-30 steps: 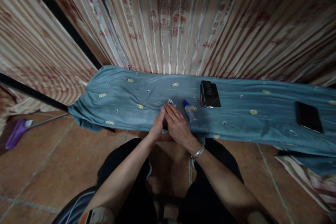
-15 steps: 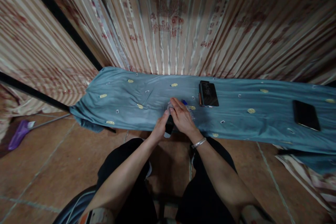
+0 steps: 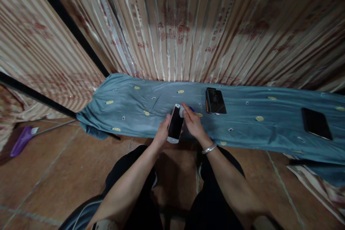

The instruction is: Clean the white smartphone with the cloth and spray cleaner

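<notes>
Three phones show before us: one white-framed phone with a dark screen [image 3: 175,124], gripped along its edge by our left hand [image 3: 162,133] just above the near edge of the blue patterned cloth [image 3: 129,107], and two black phones [image 3: 215,101] [image 3: 316,123] lying flat farther right. Our right hand [image 3: 193,124] pinches a small white wad [image 3: 182,110] against the held phone's top corner. A second ago both hands covered that phone low on the cloth; now it is raised, screen showing.

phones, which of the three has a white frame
The white-framed phone held in the left hand; the two black phones lie on the blue cloth.
</notes>
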### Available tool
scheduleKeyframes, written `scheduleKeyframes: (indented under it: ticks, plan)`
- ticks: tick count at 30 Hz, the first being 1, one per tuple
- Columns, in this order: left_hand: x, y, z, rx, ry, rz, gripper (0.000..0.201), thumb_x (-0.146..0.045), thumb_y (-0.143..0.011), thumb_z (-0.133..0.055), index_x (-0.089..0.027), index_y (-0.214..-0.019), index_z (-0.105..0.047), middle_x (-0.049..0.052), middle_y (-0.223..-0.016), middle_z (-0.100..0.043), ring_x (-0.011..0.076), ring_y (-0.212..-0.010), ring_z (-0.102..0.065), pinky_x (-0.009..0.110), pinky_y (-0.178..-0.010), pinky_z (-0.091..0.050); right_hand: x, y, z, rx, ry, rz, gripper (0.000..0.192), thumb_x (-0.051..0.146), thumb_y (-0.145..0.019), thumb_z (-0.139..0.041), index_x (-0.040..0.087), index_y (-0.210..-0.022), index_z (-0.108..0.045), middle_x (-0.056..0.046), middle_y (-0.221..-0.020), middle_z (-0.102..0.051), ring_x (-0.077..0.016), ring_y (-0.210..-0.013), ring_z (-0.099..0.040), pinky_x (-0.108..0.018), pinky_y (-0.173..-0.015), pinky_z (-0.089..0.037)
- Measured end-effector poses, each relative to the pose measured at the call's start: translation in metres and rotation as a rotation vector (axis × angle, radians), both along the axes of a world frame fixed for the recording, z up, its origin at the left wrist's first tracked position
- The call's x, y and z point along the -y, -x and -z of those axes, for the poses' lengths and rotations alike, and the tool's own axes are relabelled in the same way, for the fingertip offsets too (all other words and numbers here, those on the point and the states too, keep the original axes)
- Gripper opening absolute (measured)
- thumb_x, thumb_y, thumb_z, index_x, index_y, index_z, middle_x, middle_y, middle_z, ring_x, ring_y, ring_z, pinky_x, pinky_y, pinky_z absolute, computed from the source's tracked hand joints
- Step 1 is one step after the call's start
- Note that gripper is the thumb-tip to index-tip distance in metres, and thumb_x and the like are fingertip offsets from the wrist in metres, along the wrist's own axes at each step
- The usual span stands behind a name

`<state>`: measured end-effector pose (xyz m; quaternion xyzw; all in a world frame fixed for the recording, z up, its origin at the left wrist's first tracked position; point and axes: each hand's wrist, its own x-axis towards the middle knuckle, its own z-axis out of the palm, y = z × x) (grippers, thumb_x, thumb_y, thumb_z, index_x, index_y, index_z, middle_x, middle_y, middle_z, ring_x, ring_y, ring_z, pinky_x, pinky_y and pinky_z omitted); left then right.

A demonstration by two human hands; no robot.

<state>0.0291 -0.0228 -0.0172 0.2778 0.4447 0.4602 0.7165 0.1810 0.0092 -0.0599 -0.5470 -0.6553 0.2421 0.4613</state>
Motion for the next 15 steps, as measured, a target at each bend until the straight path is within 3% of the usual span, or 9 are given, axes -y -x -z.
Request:
scheduleKeyframes:
  ticks: [7,12,15]
  plan:
    - [-0.001,-0.001,-0.005,0.150,0.005,-0.061,0.035,-0.043,-0.086,-0.071,-0.012,-0.102,-0.074,0.012,-0.093,-0.080,0.0282,-0.099,-0.076,0.043,-0.093,-0.060,-0.004,0.008,0.012,-0.242,0.068,0.071,0.054,0.056,-0.100,-0.041,0.028,-0.143,-0.060,-0.004,-0.136,-0.071,-0.0252,-0.128,-0.065,-0.050,-0.112,-0.049]
    - [-0.003,0.000,-0.006,0.173,-0.039,-0.146,0.031,-0.040,-0.082,-0.076,-0.012,-0.096,-0.075,0.012,-0.102,-0.080,0.0284,-0.116,-0.071,0.040,-0.105,-0.053,-0.002,0.017,0.007,-0.346,0.093,0.075,0.055,0.056,-0.098,-0.046,0.026,-0.140,-0.062,-0.005,-0.141,-0.067,-0.0253,-0.134,-0.061,-0.052,-0.119,-0.041]
    - [-0.007,0.003,-0.008,0.183,-0.014,-0.187,0.030,-0.040,-0.087,-0.070,-0.012,-0.097,-0.075,0.012,-0.105,-0.080,0.0280,-0.116,-0.071,0.039,-0.105,-0.052,0.002,0.028,0.003,-0.446,0.131,0.028,0.055,0.055,-0.095,-0.049,0.024,-0.138,-0.065,-0.005,-0.139,-0.068,-0.0257,-0.132,-0.063,-0.052,-0.120,-0.040]
